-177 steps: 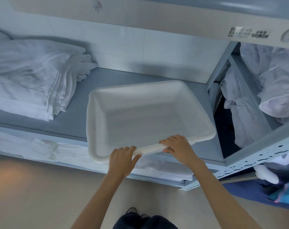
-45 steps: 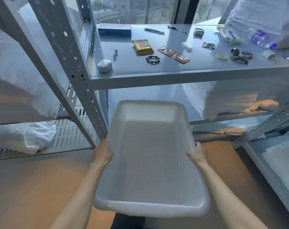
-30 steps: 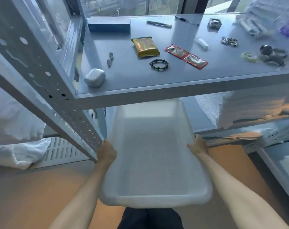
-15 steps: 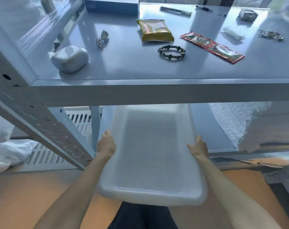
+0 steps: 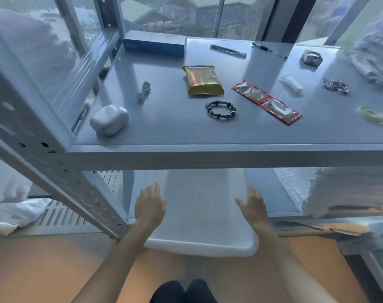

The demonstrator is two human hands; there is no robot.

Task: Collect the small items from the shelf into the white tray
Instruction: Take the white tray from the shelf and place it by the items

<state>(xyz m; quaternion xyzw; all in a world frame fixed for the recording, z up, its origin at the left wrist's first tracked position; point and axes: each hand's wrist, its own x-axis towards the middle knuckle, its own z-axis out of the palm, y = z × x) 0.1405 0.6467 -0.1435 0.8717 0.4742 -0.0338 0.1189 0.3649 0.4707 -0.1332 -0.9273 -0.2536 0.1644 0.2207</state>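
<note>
Both my grips are released: left hand (image 5: 150, 204) and right hand (image 5: 252, 207) spread open over the set-down tray (image 5: 199, 248); collecting can start.

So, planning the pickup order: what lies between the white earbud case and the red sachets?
Only the bead bracelet, seen in the head view.

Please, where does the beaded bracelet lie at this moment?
In the head view, the beaded bracelet lies near the middle of the upper shelf, just in front of the yellow packet and left of the red sachet strip, touching neither.
</note>
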